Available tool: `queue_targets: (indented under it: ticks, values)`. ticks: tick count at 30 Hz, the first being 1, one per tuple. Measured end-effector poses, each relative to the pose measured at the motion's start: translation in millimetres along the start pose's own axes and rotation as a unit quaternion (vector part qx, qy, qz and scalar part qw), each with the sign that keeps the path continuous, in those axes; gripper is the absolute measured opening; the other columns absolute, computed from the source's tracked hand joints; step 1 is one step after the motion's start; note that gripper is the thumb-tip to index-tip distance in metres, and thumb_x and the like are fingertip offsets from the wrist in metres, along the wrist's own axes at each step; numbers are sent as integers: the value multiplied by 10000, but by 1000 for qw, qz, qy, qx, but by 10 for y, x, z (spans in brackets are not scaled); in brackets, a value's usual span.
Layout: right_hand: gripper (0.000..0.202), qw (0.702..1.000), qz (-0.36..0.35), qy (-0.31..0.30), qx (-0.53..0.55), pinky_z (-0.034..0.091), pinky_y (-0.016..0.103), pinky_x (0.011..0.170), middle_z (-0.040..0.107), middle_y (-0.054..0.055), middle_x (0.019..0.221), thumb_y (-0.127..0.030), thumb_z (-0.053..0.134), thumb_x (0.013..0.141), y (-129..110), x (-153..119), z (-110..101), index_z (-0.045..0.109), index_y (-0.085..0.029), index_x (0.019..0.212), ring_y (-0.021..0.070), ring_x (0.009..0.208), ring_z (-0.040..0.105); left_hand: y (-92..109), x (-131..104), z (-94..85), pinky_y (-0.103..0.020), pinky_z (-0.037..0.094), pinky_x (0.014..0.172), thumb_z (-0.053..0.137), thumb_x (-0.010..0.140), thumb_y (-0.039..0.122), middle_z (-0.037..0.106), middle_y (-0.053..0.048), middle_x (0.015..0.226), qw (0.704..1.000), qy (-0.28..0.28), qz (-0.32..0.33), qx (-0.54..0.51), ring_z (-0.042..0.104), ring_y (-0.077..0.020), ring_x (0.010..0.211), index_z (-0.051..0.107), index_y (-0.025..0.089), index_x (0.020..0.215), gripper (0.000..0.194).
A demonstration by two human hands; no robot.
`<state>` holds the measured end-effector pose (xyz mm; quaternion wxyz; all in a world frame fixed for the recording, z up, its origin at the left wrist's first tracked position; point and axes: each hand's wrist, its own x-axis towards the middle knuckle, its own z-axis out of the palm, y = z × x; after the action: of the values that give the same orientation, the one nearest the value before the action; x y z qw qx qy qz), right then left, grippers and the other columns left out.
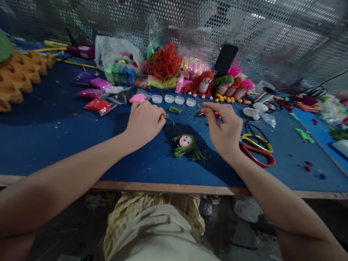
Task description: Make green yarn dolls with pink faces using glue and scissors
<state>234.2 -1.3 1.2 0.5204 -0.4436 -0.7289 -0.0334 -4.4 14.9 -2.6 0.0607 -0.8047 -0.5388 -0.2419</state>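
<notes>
My left hand (145, 123) is closed above the blue tabletop, with green yarn (170, 119) sticking out past its fingertips. Opposite it, my right hand (225, 130) pinches thumb against forefinger at the end of a thin green strand (194, 114); the exact hold is small and blurred. Between and slightly nearer than both hands lies a small doll head (185, 140), pale pink with dots for eyes and green yarn hair (194, 151) spread around it. A short green yarn bundle (175, 110) rests farther back, between the hands.
Red-handled scissors (258, 156) lie right of my right hand. Behind are white round caps (169, 99), colored clay packets (100, 106), orange yarn (165, 61) and several finished dolls (205, 83). An egg tray (21, 74) stands left. The table's wooden edge (168, 187) runs in front.
</notes>
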Motion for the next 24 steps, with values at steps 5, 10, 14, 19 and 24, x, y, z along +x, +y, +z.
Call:
queue_targets:
  ticks: [5,10,14,19,24]
  values:
    - [185,998,48,14,32,597,386,798,823,35,943,-265,636,980,25,8,-26,797,-258,1070,215,863,749,-2,-32,-8,-624,390,1033,588,895,191,749,-150,1073,995,96,-2,-23,563,-429,1209,810,208,854,226]
    - [181,998,-6,-51,47,592,384,845,817,37,924,-212,634,971,-118,14,-38,805,-250,1018,201,870,744,163,6,-126,-422,500,1008,599,975,339,781,-77,1140,967,52,72,-238,677,-261,1095,813,239,1089,263]
    - [143,991,-19,-83,100,589,367,813,807,39,906,-184,687,933,-241,0,-30,816,-246,941,191,849,735,275,-15,-124,-299,557,850,751,886,433,832,-51,982,919,20,29,-392,740,-197,904,841,198,955,260]
    - [78,972,73,-99,199,594,328,754,807,13,867,-217,752,894,-254,-37,-16,824,-246,900,163,796,722,296,-38,-93,-264,571,737,783,858,418,838,-36,878,874,-41,-16,-484,756,-192,828,860,187,909,248]
    - [105,923,184,-103,323,610,297,684,781,-15,786,-362,827,843,-223,-70,52,816,-259,832,147,722,714,322,-36,-105,-291,616,782,826,800,546,845,-42,929,824,-113,-53,-552,777,-229,891,871,211,953,371]
